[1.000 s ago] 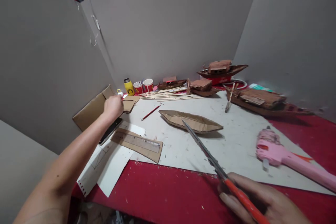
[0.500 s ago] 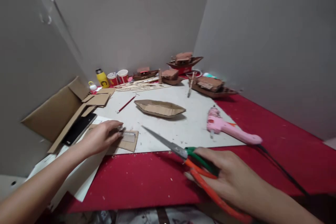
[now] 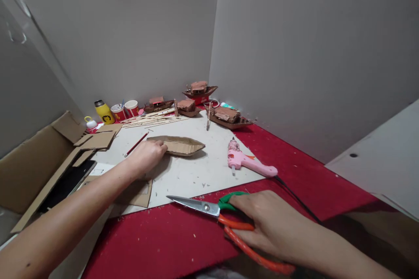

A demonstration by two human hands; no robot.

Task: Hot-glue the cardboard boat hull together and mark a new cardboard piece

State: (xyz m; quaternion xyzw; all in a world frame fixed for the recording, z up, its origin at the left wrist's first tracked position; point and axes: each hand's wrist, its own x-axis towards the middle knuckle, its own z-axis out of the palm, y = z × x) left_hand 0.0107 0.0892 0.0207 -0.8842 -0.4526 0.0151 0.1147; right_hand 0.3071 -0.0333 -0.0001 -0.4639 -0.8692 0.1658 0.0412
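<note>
My left hand (image 3: pixel 151 156) reaches over the paper with its fingers closed on the left end of a cardboard boat hull (image 3: pixel 185 146); the fingertips are partly hidden. The hull rests upright on the white sheet, its inside facing up. In my right hand (image 3: pixel 265 218) is a pair of scissors (image 3: pixel 196 205) with one green and one orange handle. Their blades are together and point left above the red tabletop's front part. Beneath my left forearm lies a flat cardboard piece (image 3: pixel 140 198), partly covered by the arm.
A pink glue gun (image 3: pixel 250 162) with a black cord lies right of the hull. Finished model boats (image 3: pixel 225 115), thin sticks (image 3: pixel 149 120), paper cups (image 3: pixel 131 108) and a yellow bottle (image 3: pixel 104 112) stand at the back. Cardboard sheets (image 3: pixel 36 161) and a pencil (image 3: pixel 136 144) are on the left.
My left hand has left the small flat cardboard piece and moved forward and right onto the hull's left end. The scissors stay in my right hand. The view has turned right.
</note>
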